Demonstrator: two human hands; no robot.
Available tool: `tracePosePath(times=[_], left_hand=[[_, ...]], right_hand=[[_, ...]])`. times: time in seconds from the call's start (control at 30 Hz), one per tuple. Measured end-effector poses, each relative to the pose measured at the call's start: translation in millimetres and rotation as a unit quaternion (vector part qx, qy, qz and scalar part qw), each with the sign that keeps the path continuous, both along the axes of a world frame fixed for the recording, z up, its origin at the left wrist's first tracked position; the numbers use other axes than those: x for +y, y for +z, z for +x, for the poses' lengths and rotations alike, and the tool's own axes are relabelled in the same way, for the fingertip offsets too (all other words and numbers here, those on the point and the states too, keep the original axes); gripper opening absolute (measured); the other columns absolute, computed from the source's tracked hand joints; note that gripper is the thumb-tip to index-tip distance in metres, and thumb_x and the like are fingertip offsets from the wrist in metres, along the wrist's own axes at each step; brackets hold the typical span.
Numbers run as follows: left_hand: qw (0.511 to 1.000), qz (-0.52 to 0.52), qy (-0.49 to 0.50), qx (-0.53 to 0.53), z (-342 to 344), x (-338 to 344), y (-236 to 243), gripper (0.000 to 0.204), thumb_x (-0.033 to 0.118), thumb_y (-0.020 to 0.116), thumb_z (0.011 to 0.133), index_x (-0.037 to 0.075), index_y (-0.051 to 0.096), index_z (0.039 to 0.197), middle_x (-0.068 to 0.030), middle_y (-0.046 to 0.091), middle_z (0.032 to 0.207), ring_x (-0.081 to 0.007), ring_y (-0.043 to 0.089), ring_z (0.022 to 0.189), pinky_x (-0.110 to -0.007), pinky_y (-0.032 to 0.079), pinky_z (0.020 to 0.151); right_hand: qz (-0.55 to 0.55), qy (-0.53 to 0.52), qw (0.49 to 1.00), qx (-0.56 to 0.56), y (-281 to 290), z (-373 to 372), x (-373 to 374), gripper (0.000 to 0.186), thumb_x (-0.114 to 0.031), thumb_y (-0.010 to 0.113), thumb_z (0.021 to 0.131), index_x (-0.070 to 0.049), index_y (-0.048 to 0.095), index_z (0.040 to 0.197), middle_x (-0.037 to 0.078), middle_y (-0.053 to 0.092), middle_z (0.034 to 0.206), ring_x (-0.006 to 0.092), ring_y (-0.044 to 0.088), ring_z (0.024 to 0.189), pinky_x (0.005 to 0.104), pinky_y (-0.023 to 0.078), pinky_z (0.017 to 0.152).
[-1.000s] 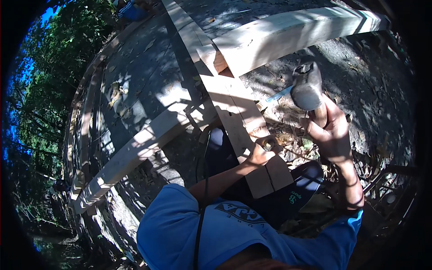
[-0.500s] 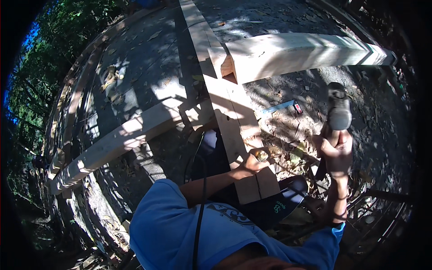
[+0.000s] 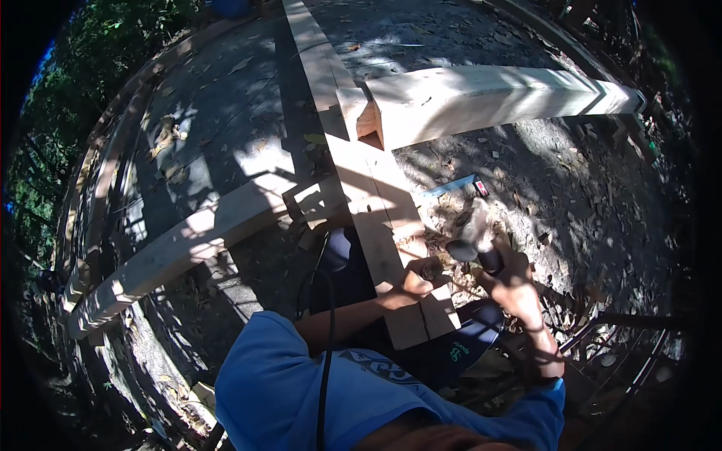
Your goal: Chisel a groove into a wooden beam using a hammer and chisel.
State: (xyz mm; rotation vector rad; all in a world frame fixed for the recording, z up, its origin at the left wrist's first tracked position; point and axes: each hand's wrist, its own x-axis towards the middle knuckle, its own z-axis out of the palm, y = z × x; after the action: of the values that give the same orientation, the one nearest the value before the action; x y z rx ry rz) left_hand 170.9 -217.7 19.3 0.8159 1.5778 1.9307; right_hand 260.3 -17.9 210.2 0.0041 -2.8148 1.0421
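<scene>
My left hand point(image 3: 414, 281) is wrapped around what looks like a chisel point(image 3: 431, 267), its rounded handle end showing. That hand rests at the near part of a long timber beam point(image 3: 376, 199) that runs away from me. Fresh pale cuts show on the wood beside it; the chisel's blade is hidden. Just right of the chisel, my right hand point(image 3: 516, 286) grips a hammer point(image 3: 468, 234). The hammer's head is slightly blurred and close to the chisel's end; I cannot tell whether they touch.
A thick beam point(image 3: 489, 101) joins the long one from the right, another beam point(image 3: 180, 240) from the left. A try square point(image 3: 451, 186) lies on the ground among leaves and wood chips. A black cord point(image 3: 328, 353) hangs before my shirt. Dark metal bars point(image 3: 632, 322) stand lower right.
My right hand has swung the hammer down and left, from well right of the beam to beside the chisel. My left hand keeps its hold. The whole view has shifted slightly.
</scene>
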Motion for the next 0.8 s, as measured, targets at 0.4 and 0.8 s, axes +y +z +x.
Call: tracePosePath(times=[0.4, 0.8], left_hand=[[1.000, -0.027, 0.012, -0.007, 6, -8, 0, 0.015, 0.008, 0.076, 0.085, 0.003, 0.063, 0.091, -0.0006, 0.062, 0.081, -0.0079, 0.056, 0.074, -0.026, 0.046, 0.066], [0.996, -0.011, -0.041, -0.075, -62, 22, 17, 0.016, 0.010, 0.076, 0.088, 0.002, 0.066, 0.097, -0.0061, 0.070, 0.099, -0.0129, 0.066, 0.080, -0.028, 0.054, 0.072]], right_hand=[[0.015, -0.002, 0.999, -0.040, -44, 14, -35, 0.047, -0.012, 0.076, 0.073, -0.002, 0.065, 0.118, 0.022, 0.072, 0.098, 0.0403, 0.071, 0.080, 0.0427, 0.059, 0.075], [-0.324, -0.332, 0.857, -0.225, -173, 121, -75, 0.030, -0.023, 0.069, 0.085, 0.001, 0.061, 0.099, 0.014, 0.062, 0.067, 0.0268, 0.064, 0.058, 0.0381, 0.051, 0.058]])
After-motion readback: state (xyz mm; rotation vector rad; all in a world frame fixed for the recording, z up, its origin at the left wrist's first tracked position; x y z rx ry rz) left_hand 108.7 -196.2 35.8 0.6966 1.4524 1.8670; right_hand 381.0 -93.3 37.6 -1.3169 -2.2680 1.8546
